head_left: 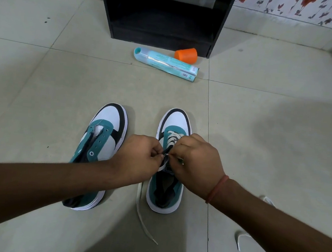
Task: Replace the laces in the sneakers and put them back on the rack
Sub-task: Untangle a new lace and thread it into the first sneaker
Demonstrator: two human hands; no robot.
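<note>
Two teal, white and black sneakers stand side by side on the pale tiled floor [44, 87], toes toward a black wooden rack [164, 15]. The left hand [138, 159] and the right hand [196, 160] both pinch the flat white lace [143, 216] over the right sneaker [168, 186], which is laced partway. The left sneaker [101, 140] has bare holes, and the lace's loose end trails on the floor between the shoes.

- One head-worn, wide-angle view looks forward and steeply down at the tiled floor [43, 95].
- It sits close above both forearms, which enter from the bottom corners and meet near the frame's centre.
- It faces a black rack [164, 15] at the top edge; straight tile lines bow near the frame's borders.
</note>
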